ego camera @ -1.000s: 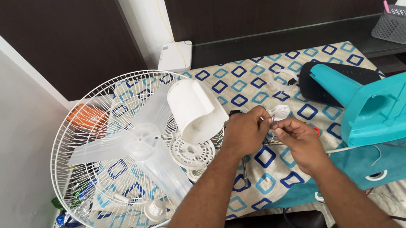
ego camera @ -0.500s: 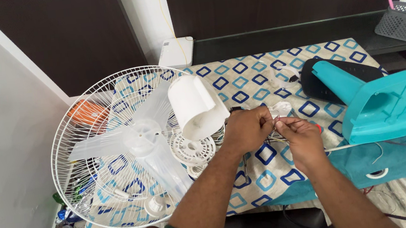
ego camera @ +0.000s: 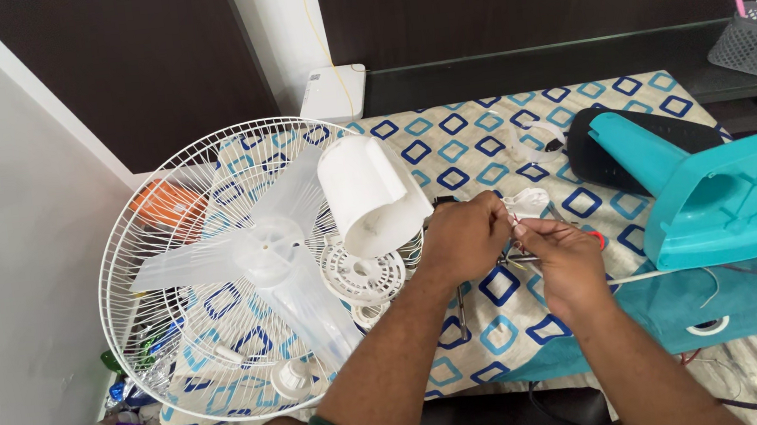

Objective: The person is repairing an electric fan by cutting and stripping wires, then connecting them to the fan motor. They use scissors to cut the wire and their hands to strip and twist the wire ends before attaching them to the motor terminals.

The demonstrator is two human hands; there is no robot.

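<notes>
In the head view we have a fan taken well apart on the patterned cloth (ego camera: 450,177), and we place everything from the white motor housing (ego camera: 370,195) at its middle. Left of the housing lie the wire guard (ego camera: 139,294) and the 3-bladed translucent blade (ego camera: 256,253) on it; just below the housing sits a round vented cap (ego camera: 362,275). So the stripping-down looks largely done, and we judge that the small work is what remains. Right of the housing, our left hand (ego camera: 461,241) is closed around a small white part (ego camera: 527,201), and our right hand (ego camera: 567,263) pinches thin wires at that part with fingertips together. Farther right stand the black base (ego camera: 597,147) and the teal plastic body (ego camera: 724,195), untouched by either hand.
</notes>
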